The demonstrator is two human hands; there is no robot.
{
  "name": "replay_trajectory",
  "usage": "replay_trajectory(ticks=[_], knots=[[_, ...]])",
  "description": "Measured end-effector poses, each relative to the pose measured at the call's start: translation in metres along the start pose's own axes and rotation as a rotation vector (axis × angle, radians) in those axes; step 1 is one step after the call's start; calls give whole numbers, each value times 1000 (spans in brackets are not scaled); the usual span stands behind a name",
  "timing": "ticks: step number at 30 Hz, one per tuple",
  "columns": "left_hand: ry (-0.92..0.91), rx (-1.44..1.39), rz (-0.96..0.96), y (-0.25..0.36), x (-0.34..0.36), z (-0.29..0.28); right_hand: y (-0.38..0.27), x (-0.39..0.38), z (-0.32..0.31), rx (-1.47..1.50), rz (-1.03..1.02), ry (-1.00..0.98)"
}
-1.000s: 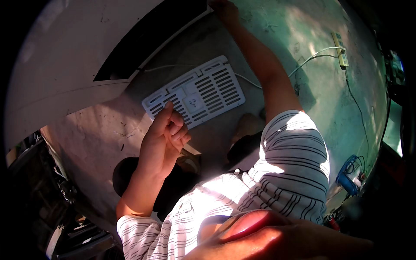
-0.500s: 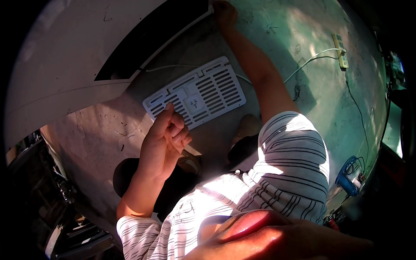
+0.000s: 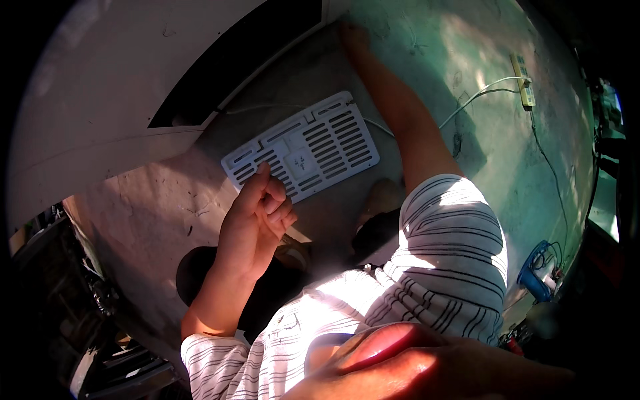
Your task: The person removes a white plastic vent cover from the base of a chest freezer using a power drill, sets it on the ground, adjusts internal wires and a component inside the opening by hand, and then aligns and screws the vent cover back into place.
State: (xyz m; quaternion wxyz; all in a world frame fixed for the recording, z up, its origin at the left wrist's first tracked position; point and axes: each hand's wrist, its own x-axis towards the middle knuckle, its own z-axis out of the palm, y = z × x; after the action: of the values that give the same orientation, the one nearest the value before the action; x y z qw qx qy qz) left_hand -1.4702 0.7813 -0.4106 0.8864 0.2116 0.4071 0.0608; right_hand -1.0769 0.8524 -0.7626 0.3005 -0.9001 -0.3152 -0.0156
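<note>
My left hand (image 3: 262, 212) is raised over the near-left side of a white slotted plastic panel (image 3: 320, 175). Its fingers are curled in, and whatever they may hold is hidden. The panel lies on the floor by my feet, with rows of slots and a small printed mark in its middle. My right arm stretches far forward, and my right hand (image 3: 354, 39) is in shadow beside the far edge of a large white appliance (image 3: 107, 100). Its fingers are too dark to make out. The appliance has a long black section (image 3: 233, 60) along its edge.
A pale cable (image 3: 480, 92) runs from behind my right arm to a yellowish power strip (image 3: 523, 80) on the floor at the right. A dark cord leads from it towards a blue object (image 3: 535, 272). Dark clutter (image 3: 113, 353) fills the lower left.
My right hand has drawn slightly back and to the right, away from the appliance's far edge. My left hand keeps its curled shape over the panel.
</note>
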Motion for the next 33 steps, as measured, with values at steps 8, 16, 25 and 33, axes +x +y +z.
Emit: replay_trajectory(ticks=[8, 16, 25, 33], knots=[[-30, 30, 4, 0, 4, 2, -83, 2, -93, 608, 81, 288], [-31, 27, 4, 0, 2, 0, -89, 4, -87, 536, 111, 329], [-22, 35, 5, -1, 2, 0, -73, 15, -65, 627, 123, 395], [-23, 25, 16, -2, -1, 0, -78, 3, -71, 629, 171, 350]])
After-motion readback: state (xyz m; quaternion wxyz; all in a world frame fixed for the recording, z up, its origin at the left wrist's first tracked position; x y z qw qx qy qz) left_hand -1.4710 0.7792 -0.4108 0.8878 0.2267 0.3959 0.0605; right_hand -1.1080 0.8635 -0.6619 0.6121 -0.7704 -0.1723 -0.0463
